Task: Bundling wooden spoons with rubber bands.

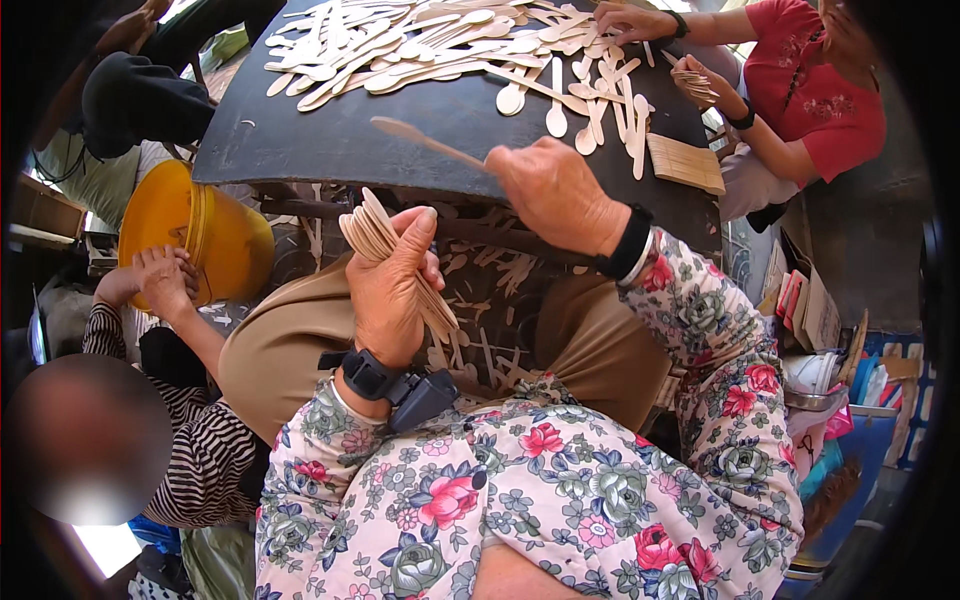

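Observation:
My left hand (pixel 390 300) is closed around a stack of wooden spoons (pixel 368 228), their rounded ends fanned out above the thumb and their handles coming out below the palm. Higher and to the right, my right hand (pixel 560 195) pinches the handle of a single wooden spoon (pixel 425 140), which points left over the table's near edge. This spoon is slightly blurred and stands apart from the stack. Beyond both hands, a large heap of loose wooden spoons (pixel 430 50) covers the far part of the dark table (pixel 300 140).
A neat block of stacked wooden pieces (pixel 685 163) lies at the table's right edge. A person in a red shirt (pixel 815 90) handles spoons at the far right. A yellow bucket (pixel 235 245) and another person's hands (pixel 165 280) are at left. Spoons litter the floor below.

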A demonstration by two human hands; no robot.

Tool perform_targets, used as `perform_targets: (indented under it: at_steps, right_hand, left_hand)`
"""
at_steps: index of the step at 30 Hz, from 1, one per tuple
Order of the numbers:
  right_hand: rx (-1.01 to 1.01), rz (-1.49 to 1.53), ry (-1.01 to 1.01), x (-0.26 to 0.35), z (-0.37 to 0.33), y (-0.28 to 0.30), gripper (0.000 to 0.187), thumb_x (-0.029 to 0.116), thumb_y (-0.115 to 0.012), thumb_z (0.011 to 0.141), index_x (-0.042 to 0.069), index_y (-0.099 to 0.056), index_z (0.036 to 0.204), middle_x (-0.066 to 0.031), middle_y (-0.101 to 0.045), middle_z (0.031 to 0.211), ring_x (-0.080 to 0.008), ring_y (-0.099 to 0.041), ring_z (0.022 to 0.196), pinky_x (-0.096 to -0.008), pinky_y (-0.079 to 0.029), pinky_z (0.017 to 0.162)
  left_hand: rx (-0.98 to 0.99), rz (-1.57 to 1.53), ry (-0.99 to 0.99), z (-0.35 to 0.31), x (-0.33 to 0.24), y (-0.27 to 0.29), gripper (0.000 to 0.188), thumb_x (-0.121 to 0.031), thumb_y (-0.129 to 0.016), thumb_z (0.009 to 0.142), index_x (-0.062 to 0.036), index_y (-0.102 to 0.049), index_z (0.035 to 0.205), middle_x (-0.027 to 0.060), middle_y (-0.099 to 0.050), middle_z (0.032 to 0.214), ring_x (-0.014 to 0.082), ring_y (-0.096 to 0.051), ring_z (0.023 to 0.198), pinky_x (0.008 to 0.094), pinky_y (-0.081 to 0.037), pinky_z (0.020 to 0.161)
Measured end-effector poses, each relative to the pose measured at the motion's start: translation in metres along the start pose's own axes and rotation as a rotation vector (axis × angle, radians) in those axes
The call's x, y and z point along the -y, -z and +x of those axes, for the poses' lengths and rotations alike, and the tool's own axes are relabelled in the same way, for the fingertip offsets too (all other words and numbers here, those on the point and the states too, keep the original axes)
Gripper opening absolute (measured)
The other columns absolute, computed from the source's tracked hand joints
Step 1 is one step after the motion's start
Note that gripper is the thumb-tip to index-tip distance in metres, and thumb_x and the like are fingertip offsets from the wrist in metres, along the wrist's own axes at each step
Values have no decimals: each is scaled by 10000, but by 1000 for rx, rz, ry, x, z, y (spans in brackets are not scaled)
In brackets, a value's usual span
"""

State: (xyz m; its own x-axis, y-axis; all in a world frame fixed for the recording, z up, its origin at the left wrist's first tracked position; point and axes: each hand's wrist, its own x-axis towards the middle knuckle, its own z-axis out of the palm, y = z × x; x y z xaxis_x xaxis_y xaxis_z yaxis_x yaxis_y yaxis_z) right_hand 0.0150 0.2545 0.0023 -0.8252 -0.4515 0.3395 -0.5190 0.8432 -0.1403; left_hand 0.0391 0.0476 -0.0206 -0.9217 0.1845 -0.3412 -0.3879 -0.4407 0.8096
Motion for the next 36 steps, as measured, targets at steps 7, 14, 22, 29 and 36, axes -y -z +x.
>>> perform_targets:
  at_steps: [7,14,22,29,36]
  right_hand:
    - [38,150,133,55,-33,-13,120,88,-614,753,68,-524,830,-37,-529,604,-232,-578,591,-341,-447,661]
    - [25,-16,-215,-1,5,3,161,187,-583,881,38,-571,822,-152,-615,794,-328,-634,769,-412,-509,696]
    - [105,-647,-64,-97,38,-34,163,141,-503,875,71,-648,898,-102,-652,992,-254,-617,987,-441,-470,827]
    - [181,-623,9,-110,47,-30,152,153,-553,837,97,-690,872,-47,-658,977,-225,-603,1004,-411,-451,841]
    - [161,-594,165,-100,47,-24,150,145,-565,798,76,-699,796,-61,-662,903,-230,-605,971,-375,-444,862]
  left_hand:
    - [-60,-118,-48,3,2,2,162,-210,-689,888,-79,-600,923,-6,-553,748,94,-507,612,251,-423,540]
    - [-122,-82,-63,1,1,6,145,-214,-630,922,-81,-577,904,17,-579,774,126,-581,687,287,-504,613]
    - [-21,-51,34,2,5,5,199,-226,-636,917,-56,-586,826,30,-575,706,126,-566,609,265,-490,579]
    - [-20,10,37,-9,-1,-4,198,-221,-653,907,-50,-602,821,28,-581,695,120,-568,603,262,-488,570]
    - [12,48,68,-11,-2,-11,217,-222,-619,925,-63,-579,784,22,-569,717,123,-568,633,261,-487,593]
